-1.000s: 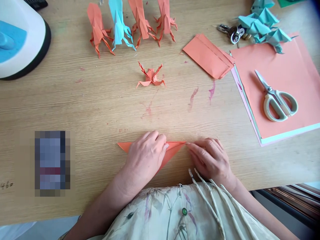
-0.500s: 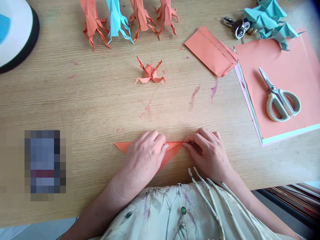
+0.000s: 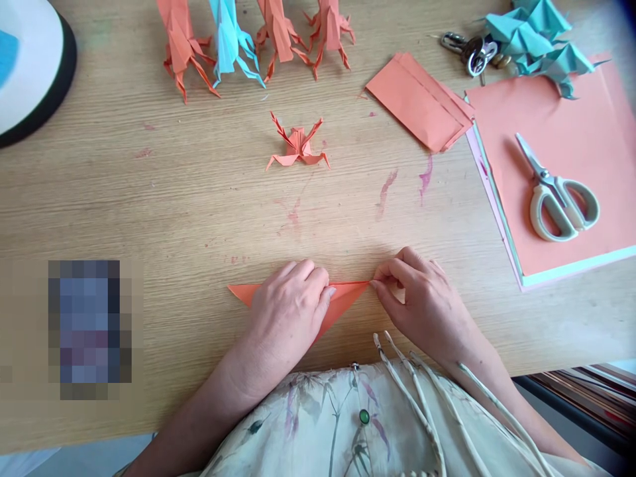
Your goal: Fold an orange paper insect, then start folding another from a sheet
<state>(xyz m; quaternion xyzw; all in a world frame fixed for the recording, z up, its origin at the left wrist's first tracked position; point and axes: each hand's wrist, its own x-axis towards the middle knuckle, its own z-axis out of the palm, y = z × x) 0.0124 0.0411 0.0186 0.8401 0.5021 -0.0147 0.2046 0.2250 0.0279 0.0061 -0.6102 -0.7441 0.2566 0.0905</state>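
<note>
An orange sheet of origami paper (image 3: 342, 302), folded into a triangle, lies at the near side of the table with its long folded edge facing away from me. My left hand (image 3: 291, 305) covers the middle of it, fingers curled and thumb pressed along the fold. My right hand (image 3: 417, 291) pinches the triangle's right tip between thumb and forefinger. The left tip sticks out past my left hand, and the lower part is partly hidden under it. Beyond my hands sits a small orange folded paper frog (image 3: 298, 146).
Folded orange and blue paper figures (image 3: 228, 40) stand at the back. Orange paper rectangles (image 3: 420, 103) lie right of centre. Scissors (image 3: 561, 192) rest on a paper stack (image 3: 501, 218), near metal clips (image 3: 472, 53) and teal folded figures (image 3: 536, 40). A blurred object (image 3: 89, 324) is at left.
My right hand has slid slightly right to the triangle's tip, showing more of the folded edge. My left hand stays in place.
</note>
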